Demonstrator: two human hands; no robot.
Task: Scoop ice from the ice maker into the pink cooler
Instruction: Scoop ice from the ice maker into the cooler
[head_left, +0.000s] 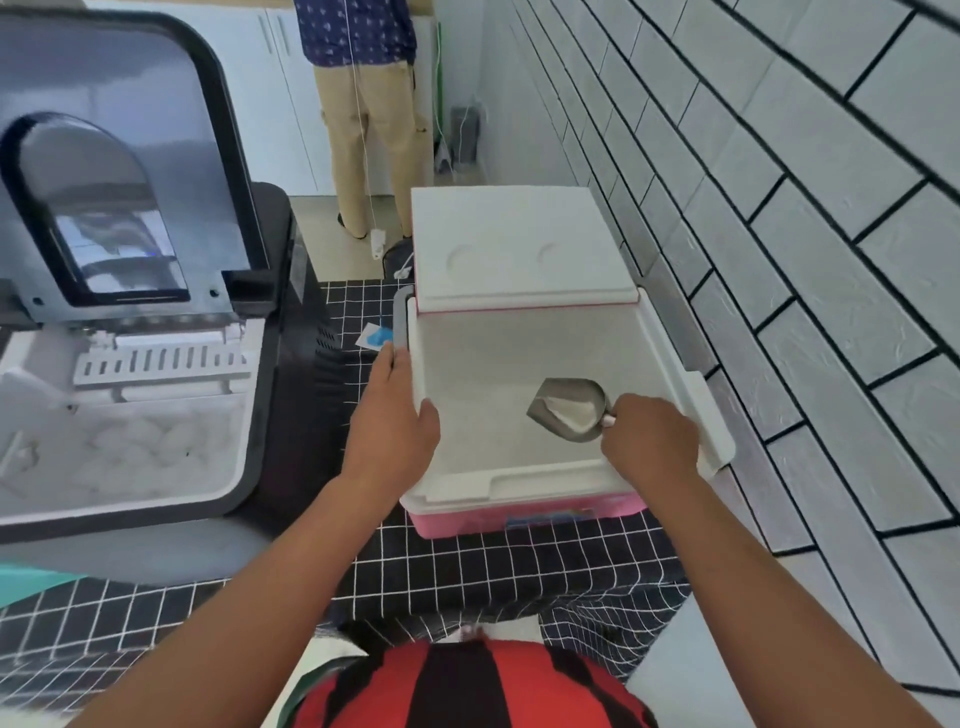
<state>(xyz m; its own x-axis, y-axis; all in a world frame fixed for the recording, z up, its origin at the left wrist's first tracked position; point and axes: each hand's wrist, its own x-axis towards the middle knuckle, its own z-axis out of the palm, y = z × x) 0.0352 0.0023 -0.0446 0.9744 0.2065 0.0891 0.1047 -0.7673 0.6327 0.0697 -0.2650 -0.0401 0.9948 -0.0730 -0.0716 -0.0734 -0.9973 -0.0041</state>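
Note:
The pink cooler (519, 514) stands open on the black checked cloth, its white lid (519, 244) folded back and its white inside bare. My left hand (395, 415) grips the cooler's left rim. My right hand (649, 441) holds the handle of a metal scoop (569, 408) inside the cooler, above its floor. The scoop's bowl points left and looks pale inside; I cannot tell whether that is ice. At the left the ice maker (130, 364) has its lid (119, 156) raised, with ice cubes (140, 447) in its bin.
A white brick-pattern wall (805, 260) runs close along the cooler's right side. Another person (363, 104) stands at the back by white cabinets. A small blue-and-white packet (374, 335) lies between the ice maker and the cooler. White cords hang near the cooler's far left corner.

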